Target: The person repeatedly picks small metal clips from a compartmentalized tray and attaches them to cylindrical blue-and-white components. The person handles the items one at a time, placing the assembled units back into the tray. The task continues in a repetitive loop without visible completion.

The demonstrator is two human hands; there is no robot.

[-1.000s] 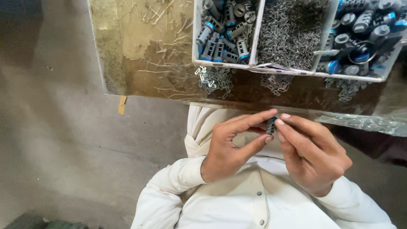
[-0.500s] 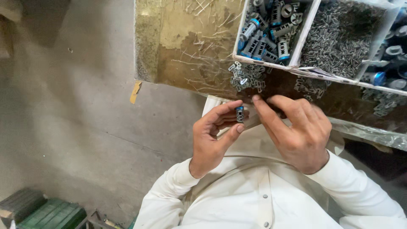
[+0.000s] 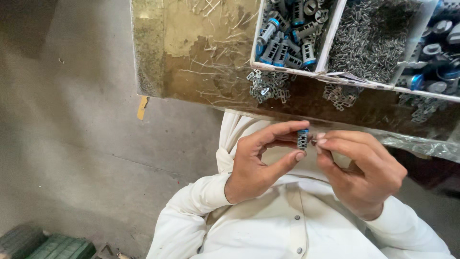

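Two hands work a small grey-and-blue cylindrical part just below the edge of a workbench.

The left hand [image 3: 256, 163] pinches the small cylindrical part [image 3: 303, 139] upright between thumb and forefinger, at the middle of the frame. The right hand [image 3: 362, 175] is curled, its fingertips [image 3: 320, 142] pressed together right beside the part; whether they hold anything tiny there cannot be told. Both sleeves are white. Above, in the upper half of the frame, the worn workbench [image 3: 191, 52] carries a divided white tray [image 3: 326, 48]: one compartment holds more grey-and-blue parts [image 3: 287, 33], the next a heap of small metal pieces [image 3: 373, 38]. Loose metal clips [image 3: 266, 86] lie on the bench in front of the tray.
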